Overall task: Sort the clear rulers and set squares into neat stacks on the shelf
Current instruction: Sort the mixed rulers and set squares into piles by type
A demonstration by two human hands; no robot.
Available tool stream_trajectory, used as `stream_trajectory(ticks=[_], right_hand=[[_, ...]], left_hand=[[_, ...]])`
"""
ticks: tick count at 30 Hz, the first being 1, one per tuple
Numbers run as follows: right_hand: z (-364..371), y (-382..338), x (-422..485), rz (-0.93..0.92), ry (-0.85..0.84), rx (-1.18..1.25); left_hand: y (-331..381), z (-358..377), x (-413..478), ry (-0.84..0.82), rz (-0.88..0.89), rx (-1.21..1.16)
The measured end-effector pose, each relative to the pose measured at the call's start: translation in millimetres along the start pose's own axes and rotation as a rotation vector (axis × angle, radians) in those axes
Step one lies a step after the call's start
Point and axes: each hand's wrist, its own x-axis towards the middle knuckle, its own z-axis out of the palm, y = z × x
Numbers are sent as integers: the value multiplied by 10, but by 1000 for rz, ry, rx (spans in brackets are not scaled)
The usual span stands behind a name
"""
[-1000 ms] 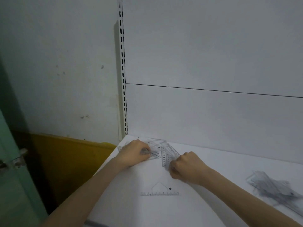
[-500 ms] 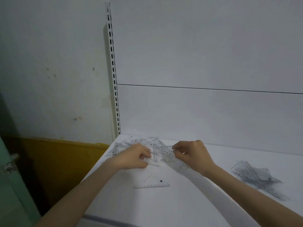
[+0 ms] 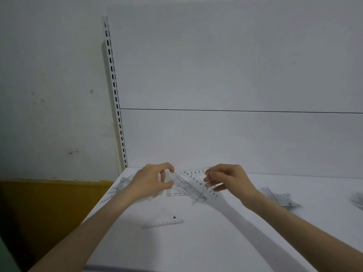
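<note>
White shelf [image 3: 216, 242]; right hand [image 3: 229, 180] pinches set square [image 3: 198, 178], left hand [image 3: 151, 182] ruler [image 3: 188, 188].

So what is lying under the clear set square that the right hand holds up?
Under the raised set square in the right hand, a clear ruler slants down to the right, over another flat clear piece on the white shelf. The left hand covers their left ends.

Shelf [image 3: 225, 242] front bare — ruler pile [image 3: 279, 198] right

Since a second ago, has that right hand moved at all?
Yes. The right hand has lifted off the shelf and swung right, away from the lone small set square, pinching a clear set square.
</note>
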Motion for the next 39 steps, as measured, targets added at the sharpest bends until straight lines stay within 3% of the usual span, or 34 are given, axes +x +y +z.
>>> stream_trajectory(ticks=[5,9,13,17,19,22,23,27,31,33,36,39], right_hand=[[-228,-40,-189,31,0,49],[-486,-78,-349,27,23,61],[-780,-113,-537,45,75,71],[-1080,-125,-730,86,172,43],[-1238,-21,-790,76,302,-157],[-1451,221,-796,15,495,-890],[-1474,298,-796,0,505,-1036],[-1411,619,-722,22,236,-1368],[-1384,711,-672,0,146,-1389],[-1438,673,-699,-102,203,-1305],[-1462,582,-773,-443,378,-1244],[-1465,562,-796,-633,303,-1320]], left_hand=[[275,19,15,-75,-49,-353],[444,89,66,-253,-49,-504],[661,211,143,-368,-62,-559],[880,391,220,-362,-17,-515],[993,479,263,-322,24,-475],[1112,589,269,-293,64,-437],[1127,628,255,-289,60,-437],[1088,723,175,-282,49,-388],[1048,715,176,-316,33,-378],[1068,753,179,-361,28,-396],[1171,852,182,-451,50,-418],[1420,944,247,-530,143,-425]])
